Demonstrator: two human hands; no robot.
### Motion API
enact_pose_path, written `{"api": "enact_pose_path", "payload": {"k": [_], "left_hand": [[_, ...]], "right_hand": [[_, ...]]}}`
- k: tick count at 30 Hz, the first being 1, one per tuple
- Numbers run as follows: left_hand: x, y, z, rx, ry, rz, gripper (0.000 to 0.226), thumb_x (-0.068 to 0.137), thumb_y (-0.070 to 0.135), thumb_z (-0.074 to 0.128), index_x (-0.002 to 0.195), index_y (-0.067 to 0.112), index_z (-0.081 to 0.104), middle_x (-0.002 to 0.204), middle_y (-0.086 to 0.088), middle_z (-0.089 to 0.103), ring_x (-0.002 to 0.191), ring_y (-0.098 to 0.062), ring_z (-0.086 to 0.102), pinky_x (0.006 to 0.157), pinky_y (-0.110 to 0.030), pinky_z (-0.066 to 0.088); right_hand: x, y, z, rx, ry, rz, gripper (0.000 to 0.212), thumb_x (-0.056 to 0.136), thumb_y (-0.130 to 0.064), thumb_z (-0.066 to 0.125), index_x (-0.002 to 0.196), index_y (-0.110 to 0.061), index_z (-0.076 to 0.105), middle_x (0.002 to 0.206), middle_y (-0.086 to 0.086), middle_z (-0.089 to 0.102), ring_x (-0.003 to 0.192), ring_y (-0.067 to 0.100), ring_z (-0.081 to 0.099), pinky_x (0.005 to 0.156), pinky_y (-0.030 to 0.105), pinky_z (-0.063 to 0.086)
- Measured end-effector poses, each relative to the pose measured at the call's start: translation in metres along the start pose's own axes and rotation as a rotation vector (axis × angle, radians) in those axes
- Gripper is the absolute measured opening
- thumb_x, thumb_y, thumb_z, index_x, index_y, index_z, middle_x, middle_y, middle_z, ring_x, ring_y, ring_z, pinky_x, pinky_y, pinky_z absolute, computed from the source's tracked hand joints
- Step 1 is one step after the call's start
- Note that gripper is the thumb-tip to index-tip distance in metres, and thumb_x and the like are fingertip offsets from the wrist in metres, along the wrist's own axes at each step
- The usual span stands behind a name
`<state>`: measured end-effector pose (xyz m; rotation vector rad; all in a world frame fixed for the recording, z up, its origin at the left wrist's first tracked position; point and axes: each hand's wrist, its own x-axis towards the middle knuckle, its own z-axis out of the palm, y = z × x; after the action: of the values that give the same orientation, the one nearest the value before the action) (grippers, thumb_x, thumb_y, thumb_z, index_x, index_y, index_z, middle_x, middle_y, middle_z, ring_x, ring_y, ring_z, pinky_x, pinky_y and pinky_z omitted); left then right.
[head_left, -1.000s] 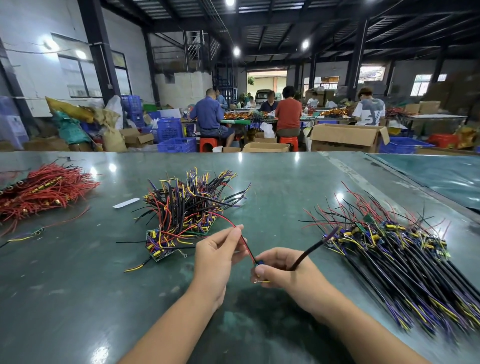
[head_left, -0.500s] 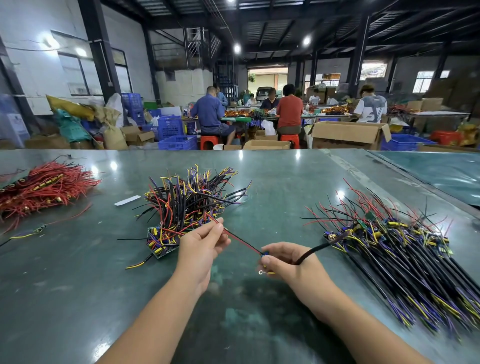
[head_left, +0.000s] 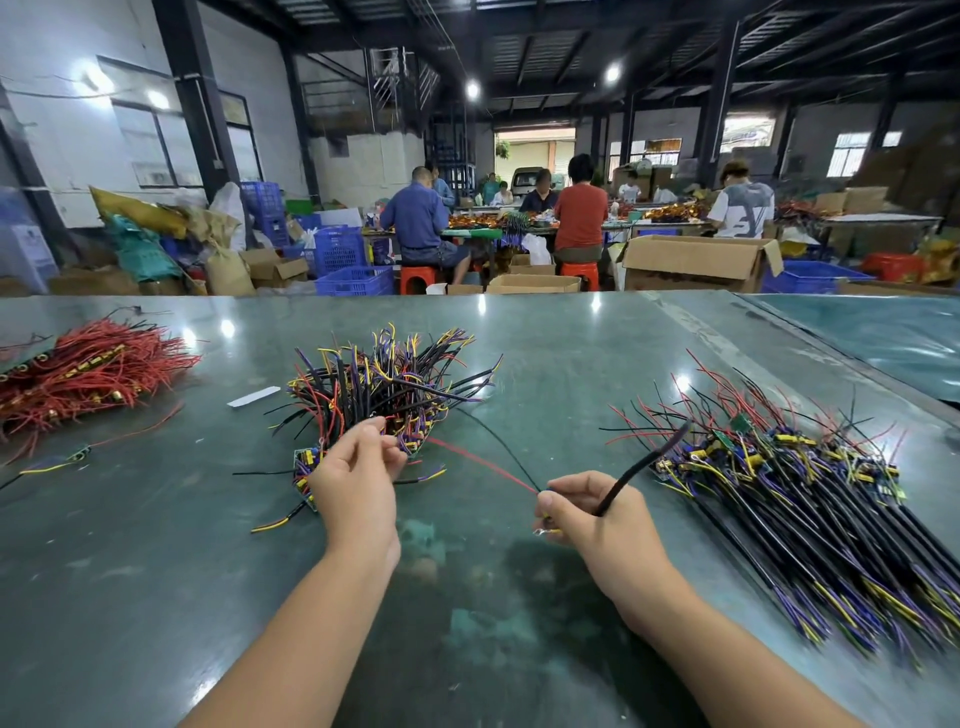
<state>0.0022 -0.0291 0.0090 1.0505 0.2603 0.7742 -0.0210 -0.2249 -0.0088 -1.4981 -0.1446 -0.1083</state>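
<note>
One wire harness (head_left: 642, 469) sat in the right grip (head_left: 597, 512), held just above the tabletop (head_left: 545, 338) between the tangled middle pile (head_left: 384, 384) and the long right pile (head_left: 831, 509). Curled fingers and thumb clamped it where its leads met. A thick black cable stood up and to the right out of the fist, while a thin red lead (head_left: 483, 465) and a thinner black one trailed away toward the left grip (head_left: 358, 470). That grip's fingers were curled at the near edge of the middle pile; whether they pinched a lead could not be told. The harness looked very light and floppy, its fine leads likely to snag in the tangle and to tear at their joints. The junction or the stout cable seemed the safest place to hold it.
</note>
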Motion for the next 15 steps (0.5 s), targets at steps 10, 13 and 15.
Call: {"api": "enact_pose_path", "payload": {"k": [10,13,15], "left_hand": [[-0.051,-0.001,0.013,0.227,-0.796,-0.416,0.047,0.072,0.047,0.064,0.094,0.006,0.070,0.082,-0.010,0.067,0.073,-0.017,0.062,0.074,-0.029,0.057],[-0.056,-0.005,0.013,0.358,-0.841,-0.278,0.027,0.091,0.022,0.058,0.090,-0.001,0.072,0.087,-0.015,0.069,0.084,-0.021,0.062,0.087,-0.036,0.052],[-0.055,-0.003,0.014,0.386,-0.790,-0.231,0.023,0.093,0.016,0.056,0.086,0.006,0.074,0.083,-0.009,0.072,0.081,-0.017,0.064,0.084,-0.034,0.052]], "right_hand": [[-0.004,-0.003,0.001,0.093,-0.115,-0.049,0.008,0.083,0.002,0.066,0.089,-0.001,0.062,0.073,0.008,0.073,0.065,0.014,0.067,0.061,0.021,0.053],[-0.005,-0.003,0.001,0.006,-0.157,-0.122,0.010,0.081,0.002,0.069,0.087,-0.006,0.068,0.079,0.006,0.074,0.069,0.011,0.066,0.064,0.021,0.051],[-0.004,-0.002,0.001,-0.070,-0.154,-0.154,0.014,0.080,0.002,0.070,0.090,-0.008,0.069,0.086,0.008,0.074,0.074,0.012,0.067,0.068,0.021,0.051]]}}
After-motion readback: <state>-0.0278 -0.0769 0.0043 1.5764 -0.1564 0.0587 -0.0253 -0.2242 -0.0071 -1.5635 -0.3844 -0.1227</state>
